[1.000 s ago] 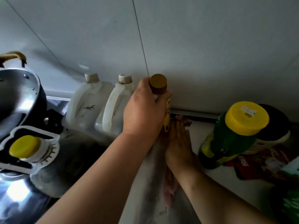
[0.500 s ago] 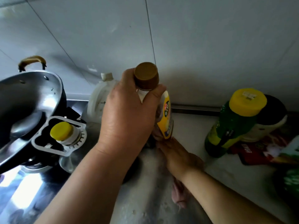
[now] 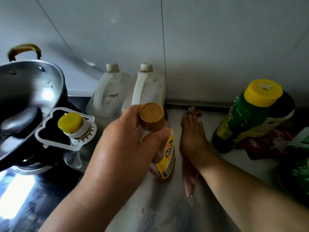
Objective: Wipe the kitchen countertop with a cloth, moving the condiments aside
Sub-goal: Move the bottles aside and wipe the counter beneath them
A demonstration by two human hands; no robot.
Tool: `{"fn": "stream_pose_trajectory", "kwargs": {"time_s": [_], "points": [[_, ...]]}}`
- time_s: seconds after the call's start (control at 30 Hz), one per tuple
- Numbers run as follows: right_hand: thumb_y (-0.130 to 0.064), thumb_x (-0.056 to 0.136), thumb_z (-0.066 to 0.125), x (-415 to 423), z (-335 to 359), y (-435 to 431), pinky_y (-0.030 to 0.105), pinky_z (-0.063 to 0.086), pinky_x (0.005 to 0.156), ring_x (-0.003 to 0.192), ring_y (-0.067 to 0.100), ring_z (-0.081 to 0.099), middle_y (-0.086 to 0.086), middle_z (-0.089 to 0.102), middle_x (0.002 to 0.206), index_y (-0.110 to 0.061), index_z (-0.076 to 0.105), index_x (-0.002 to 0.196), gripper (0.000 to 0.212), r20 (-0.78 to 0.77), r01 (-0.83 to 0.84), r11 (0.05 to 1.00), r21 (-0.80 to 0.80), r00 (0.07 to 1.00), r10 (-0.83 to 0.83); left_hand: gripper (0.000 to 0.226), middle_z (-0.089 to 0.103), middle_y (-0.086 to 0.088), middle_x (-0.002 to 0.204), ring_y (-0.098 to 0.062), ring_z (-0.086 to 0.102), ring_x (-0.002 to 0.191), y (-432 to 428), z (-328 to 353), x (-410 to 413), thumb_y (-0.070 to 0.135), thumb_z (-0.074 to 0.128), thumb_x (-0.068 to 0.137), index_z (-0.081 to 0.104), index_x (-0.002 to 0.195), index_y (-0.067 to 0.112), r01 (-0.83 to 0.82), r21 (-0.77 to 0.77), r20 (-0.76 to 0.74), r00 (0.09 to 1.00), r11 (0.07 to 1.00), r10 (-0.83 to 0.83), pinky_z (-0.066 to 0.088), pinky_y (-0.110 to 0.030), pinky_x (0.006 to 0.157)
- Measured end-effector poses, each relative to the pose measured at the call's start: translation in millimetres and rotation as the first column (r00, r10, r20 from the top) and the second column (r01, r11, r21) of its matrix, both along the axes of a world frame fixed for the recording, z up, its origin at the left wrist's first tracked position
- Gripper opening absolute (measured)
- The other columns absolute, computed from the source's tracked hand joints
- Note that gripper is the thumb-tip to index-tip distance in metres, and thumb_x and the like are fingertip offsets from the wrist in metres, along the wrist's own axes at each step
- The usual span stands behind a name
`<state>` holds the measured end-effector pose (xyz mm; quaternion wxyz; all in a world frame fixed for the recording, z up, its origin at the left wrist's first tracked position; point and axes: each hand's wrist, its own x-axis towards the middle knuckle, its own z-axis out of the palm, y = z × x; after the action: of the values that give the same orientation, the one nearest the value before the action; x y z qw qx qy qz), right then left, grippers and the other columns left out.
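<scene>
Gripping bottle [image 3: 167,154], left hand [image 3: 123,148]; right hand [image 3: 192,136] presses cloth [image 3: 189,185].

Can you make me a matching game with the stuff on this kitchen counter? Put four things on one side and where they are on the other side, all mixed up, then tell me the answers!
Things:
1. brown-capped bottle
2. pink cloth
3. green bottle
4. white jugs

Places:
A. at the back, by the tiled wall
B. pressed flat under the right hand
C. gripped by the left hand
D. standing on the right, wearing a yellow cap

Pairs: 1-C, 2-B, 3-D, 4-A.
</scene>
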<state>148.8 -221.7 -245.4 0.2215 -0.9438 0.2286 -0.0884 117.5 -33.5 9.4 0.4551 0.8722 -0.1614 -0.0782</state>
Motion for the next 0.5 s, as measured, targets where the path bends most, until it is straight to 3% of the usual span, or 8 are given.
{"fn": "stream_pose_trajectory", "kwargs": {"time_s": [0.1,0.17,0.27,0.37,0.5], "points": [[-0.007,0.086,0.054,28,-7,7,0.051,0.02,0.118,0.143,0.034,0.029,0.019,0.029,0.155,-0.001,0.036,0.146,0.062,-0.029,-0.186,0.982,0.026,0.982,0.186,0.031,0.073,0.013,0.082,-0.006,0.07,0.071,5,-14,0,0.037,0.078,0.07,0.059,0.094,0.034,-0.01,-0.003,-0.019,1.0,1.0,0.01,0.059,-0.041,0.072],[-0.012,0.091,0.056,4,-3,20,0.039,0.012,0.119,0.143,0.017,0.026,0.005,0.029,0.156,-0.012,0.037,0.147,0.059,0.011,-0.324,0.943,0.07,0.946,0.324,0.035,0.073,0.013,0.084,-0.008,0.07,0.077,7,-19,1,0.041,0.074,0.067,0.058,0.098,0.036,-0.029,-0.017,-0.035,0.999,0.999,0.028,0.058,-0.044,0.075],[-0.018,0.1,0.038,-56,9,24,0.029,0.0,0.12,0.143,-0.003,0.005,-0.018,0.01,0.155,-0.031,0.022,0.152,0.056,0.004,-0.436,0.894,0.102,0.899,0.438,0.027,0.067,0.025,0.092,0.004,0.065,0.078,10,-23,1,0.044,0.072,0.074,0.055,0.095,0.042,-0.033,0.031,-0.054,0.998,0.999,0.035,0.058,-0.036,0.073],[-0.012,0.098,0.035,-76,11,11,0.025,-0.007,0.118,0.146,0.0,-0.002,-0.017,-0.001,0.157,-0.033,0.007,0.153,0.065,-0.022,-0.305,0.951,0.057,0.952,0.306,0.026,0.066,0.027,0.092,0.006,0.063,0.08,15,-30,2,0.041,0.072,0.075,0.055,0.094,0.043,-0.044,0.032,-0.067,0.997,0.999,0.046,0.057,-0.032,0.075],[-0.002,0.088,0.045,-10,6,6,0.037,0.0,0.12,0.15,0.019,0.004,0.005,0.005,0.163,-0.015,0.009,0.155,0.077,-0.018,-0.077,0.997,0.016,0.997,0.078,0.033,0.069,0.026,0.092,0.004,0.066,0.085,13,-34,3,0.043,0.07,0.074,0.052,0.1,0.047,-0.044,0.033,-0.056,0.997,0.998,0.046,0.057,-0.036,0.079]]}}
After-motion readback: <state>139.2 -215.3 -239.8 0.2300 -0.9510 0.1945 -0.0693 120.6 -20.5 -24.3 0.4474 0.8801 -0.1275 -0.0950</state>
